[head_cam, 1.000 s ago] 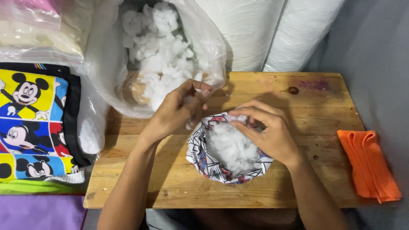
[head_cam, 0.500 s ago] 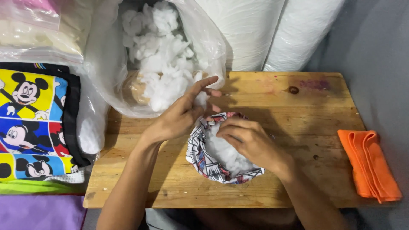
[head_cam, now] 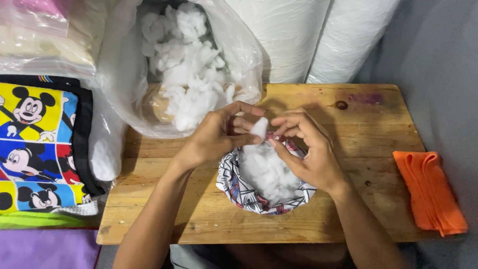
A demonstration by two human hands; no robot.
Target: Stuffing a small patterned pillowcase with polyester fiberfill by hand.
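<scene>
Two hands meet over the mouth of a printed fabric pouch (head_cam: 259, 192) that sits open on the wooden table (head_cam: 348, 214), its hollow already packed with white stuffing (head_cam: 266, 172). The left hand (head_cam: 214, 134) and right hand (head_cam: 311, 149) have their fingertips pinched together from either side on one small tuft of stuffing (head_cam: 259, 128), held just above the pouch's far rim; the remaining fingers of both hands are curled loosely and hold nothing else. Behind the pouch, toward the far left of it, a clear plastic bag (head_cam: 124, 74) lies open with loose white filling (head_cam: 186, 65) spilling toward the table. To do this well, I would judge that the tuft should be teased apart between the fingertips so it goes in fluffy rather than as a hard lump, then pressed down toward the pouch's wall where the fill looks thinner, while one hand steadies the rim so the fabric does not fold inward. Far right of the pouch lies a folded orange cloth (head_cam: 428, 194), well apart; far left of it, beyond the table's edge, a bright cartoon-print fabric (head_cam: 35, 144).
</scene>
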